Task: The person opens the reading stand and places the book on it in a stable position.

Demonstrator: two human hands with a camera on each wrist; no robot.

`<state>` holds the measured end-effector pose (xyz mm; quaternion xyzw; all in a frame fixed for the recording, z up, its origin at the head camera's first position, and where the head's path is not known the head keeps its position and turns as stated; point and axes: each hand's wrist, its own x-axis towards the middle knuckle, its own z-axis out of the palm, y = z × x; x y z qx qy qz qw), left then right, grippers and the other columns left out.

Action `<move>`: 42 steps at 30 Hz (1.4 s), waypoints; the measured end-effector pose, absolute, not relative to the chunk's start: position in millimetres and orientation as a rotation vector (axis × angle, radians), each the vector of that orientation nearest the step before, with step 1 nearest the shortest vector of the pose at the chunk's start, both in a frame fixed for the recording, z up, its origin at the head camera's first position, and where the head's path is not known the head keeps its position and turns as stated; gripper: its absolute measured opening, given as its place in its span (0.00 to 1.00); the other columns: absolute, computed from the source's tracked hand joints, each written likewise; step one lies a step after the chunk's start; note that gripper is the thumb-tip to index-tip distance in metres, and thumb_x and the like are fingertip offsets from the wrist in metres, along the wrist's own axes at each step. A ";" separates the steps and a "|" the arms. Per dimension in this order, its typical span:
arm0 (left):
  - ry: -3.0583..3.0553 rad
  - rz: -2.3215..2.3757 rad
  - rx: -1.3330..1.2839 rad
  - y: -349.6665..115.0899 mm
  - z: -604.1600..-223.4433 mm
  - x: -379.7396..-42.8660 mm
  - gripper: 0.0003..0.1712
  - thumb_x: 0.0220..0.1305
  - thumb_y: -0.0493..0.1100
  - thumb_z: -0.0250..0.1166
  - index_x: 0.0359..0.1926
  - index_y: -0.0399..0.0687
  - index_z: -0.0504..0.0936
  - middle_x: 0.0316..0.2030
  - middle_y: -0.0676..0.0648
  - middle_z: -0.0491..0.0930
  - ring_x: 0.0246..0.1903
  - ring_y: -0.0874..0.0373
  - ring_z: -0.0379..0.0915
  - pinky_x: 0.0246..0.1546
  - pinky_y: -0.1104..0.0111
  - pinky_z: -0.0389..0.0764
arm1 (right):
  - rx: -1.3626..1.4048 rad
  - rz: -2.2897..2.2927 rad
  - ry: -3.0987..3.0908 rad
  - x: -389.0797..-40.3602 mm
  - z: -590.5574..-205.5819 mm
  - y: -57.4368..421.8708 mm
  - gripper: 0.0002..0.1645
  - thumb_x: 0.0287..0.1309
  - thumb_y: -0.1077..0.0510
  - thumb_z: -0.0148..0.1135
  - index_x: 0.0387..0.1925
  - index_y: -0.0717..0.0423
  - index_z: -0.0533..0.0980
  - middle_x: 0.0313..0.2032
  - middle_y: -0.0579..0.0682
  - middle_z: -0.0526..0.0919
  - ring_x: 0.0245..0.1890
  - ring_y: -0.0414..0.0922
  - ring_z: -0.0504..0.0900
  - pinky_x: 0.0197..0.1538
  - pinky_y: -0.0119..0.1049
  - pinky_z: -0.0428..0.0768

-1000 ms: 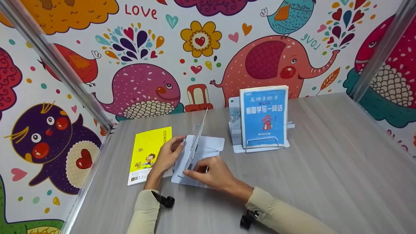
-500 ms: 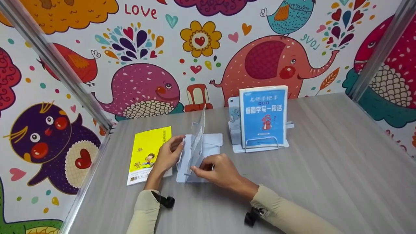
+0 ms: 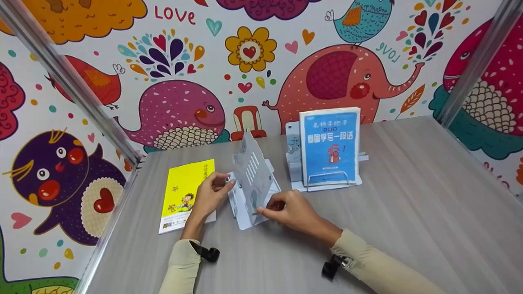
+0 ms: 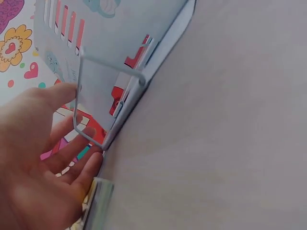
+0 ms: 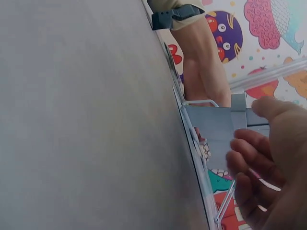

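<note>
A pale grey-blue bookstand [image 3: 255,171] stands on the table, its slotted back plate [image 4: 103,28] raised at an angle above a flat base [image 3: 246,220]. My left hand [image 3: 209,197] holds the stand at its left side, thumb and fingers around the wire loop [image 4: 112,66] at the base edge. At the near lower corner of the back plate, my right hand [image 3: 295,210] pinches the edge between thumb and curled fingers. The right wrist view shows its thumb [image 5: 268,106] right at a small grey tab [image 5: 238,102].
A yellow book [image 3: 182,183] lies flat left of the stand, partly under the left forearm. A second bookstand [image 3: 293,159] at the right holds an upright blue book [image 3: 330,147]. Behind the table [image 3: 388,228] rises a cartoon-printed wall [image 3: 253,90].
The bookstand has turned so its slotted back plate faces more toward the camera. My right hand has moved right with the plate's near corner; the left hand has stayed almost in place.
</note>
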<state>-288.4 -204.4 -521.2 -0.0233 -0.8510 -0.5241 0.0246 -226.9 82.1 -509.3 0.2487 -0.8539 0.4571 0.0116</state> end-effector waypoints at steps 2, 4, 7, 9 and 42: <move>-2.627 -1.605 -0.062 -205.1 -521.8 -287.6 0.19 0.74 0.51 0.72 0.59 0.50 0.83 0.56 0.47 0.86 0.55 0.52 0.82 0.66 0.57 0.82 | 0.764 1.439 -2.695 -228.5 -509.6 85.0 0.23 0.64 0.33 0.74 0.38 0.46 0.92 0.25 0.36 0.86 0.23 0.34 0.81 0.29 0.29 0.81; -2.611 -1.597 -0.056 -205.7 -522.7 -287.0 0.16 0.75 0.51 0.71 0.57 0.50 0.84 0.54 0.47 0.86 0.53 0.53 0.82 0.63 0.61 0.83 | 0.757 1.451 -2.703 -230.5 -510.1 87.8 0.23 0.64 0.32 0.74 0.38 0.46 0.91 0.25 0.36 0.85 0.23 0.35 0.81 0.28 0.29 0.80; -2.569 -1.601 -0.068 -206.9 -524.2 -286.2 0.13 0.76 0.49 0.70 0.54 0.48 0.85 0.52 0.46 0.87 0.52 0.53 0.82 0.60 0.67 0.82 | 0.757 1.452 -2.696 -234.1 -510.5 92.7 0.22 0.63 0.31 0.75 0.37 0.44 0.91 0.24 0.36 0.85 0.23 0.37 0.82 0.27 0.29 0.79; -2.544 -1.601 -0.064 -207.9 -524.5 -285.2 0.12 0.76 0.49 0.71 0.51 0.47 0.86 0.50 0.46 0.87 0.51 0.53 0.82 0.60 0.68 0.82 | 0.749 1.467 -2.681 -236.9 -510.8 96.3 0.21 0.62 0.32 0.76 0.36 0.44 0.90 0.24 0.36 0.85 0.23 0.38 0.82 0.26 0.29 0.79; -2.590 -1.450 0.035 -220.9 -520.4 -275.7 0.11 0.73 0.52 0.73 0.43 0.51 0.91 0.39 0.48 0.87 0.42 0.55 0.80 0.47 0.74 0.78 | 0.631 1.610 -2.480 -243.9 -515.0 99.4 0.05 0.71 0.55 0.73 0.45 0.48 0.90 0.39 0.45 0.94 0.30 0.47 0.90 0.32 0.31 0.87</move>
